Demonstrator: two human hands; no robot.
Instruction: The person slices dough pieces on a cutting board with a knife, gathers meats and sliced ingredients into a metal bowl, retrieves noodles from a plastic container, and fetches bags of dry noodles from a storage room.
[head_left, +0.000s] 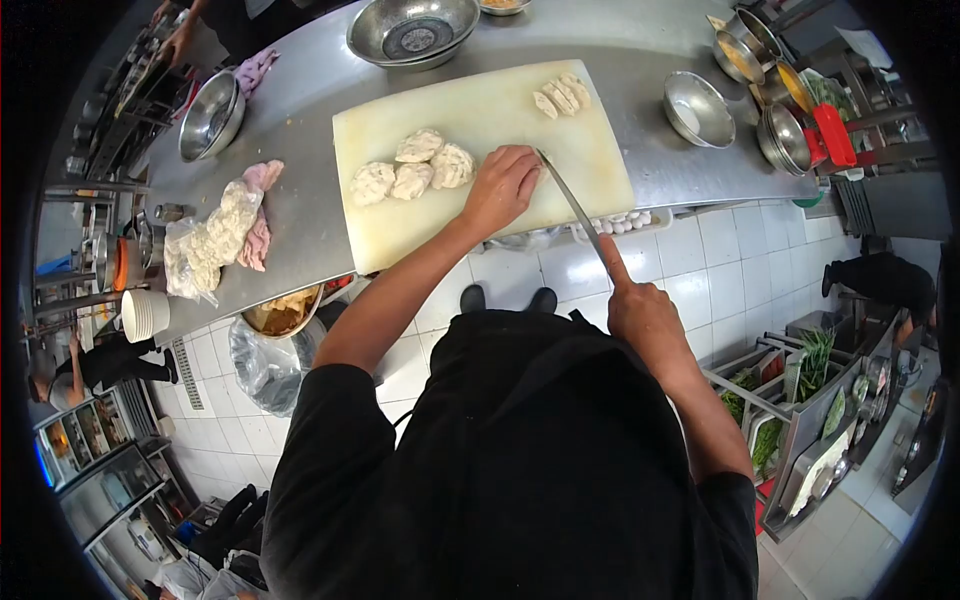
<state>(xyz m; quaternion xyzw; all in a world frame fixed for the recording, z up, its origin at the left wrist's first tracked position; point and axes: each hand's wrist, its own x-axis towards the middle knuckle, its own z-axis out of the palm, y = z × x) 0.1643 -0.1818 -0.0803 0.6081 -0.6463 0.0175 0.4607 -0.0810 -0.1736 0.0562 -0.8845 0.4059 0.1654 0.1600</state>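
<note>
A long knife (578,212) is in my right hand (645,312), its handle wrapped by the fingers and the index finger laid along the blade. The blade tip reaches the cutting board (470,100) beside my left hand (503,185). That hand rests on the board with its fingers bent and pressed together; whatever lies beneath them is mostly hidden. Several pale, lumpy pieces (418,146) sit on the board's left half. Near the far right corner is a sliced pale piece (562,96).
Metal bowls stand at the back (413,32), left (212,116) and right (699,110). A plastic bag of pale food (215,235) lies left of the board, beside pink cloth (256,240). White paper bowls (145,314) are stacked at the left edge. Other people stand around the kitchen.
</note>
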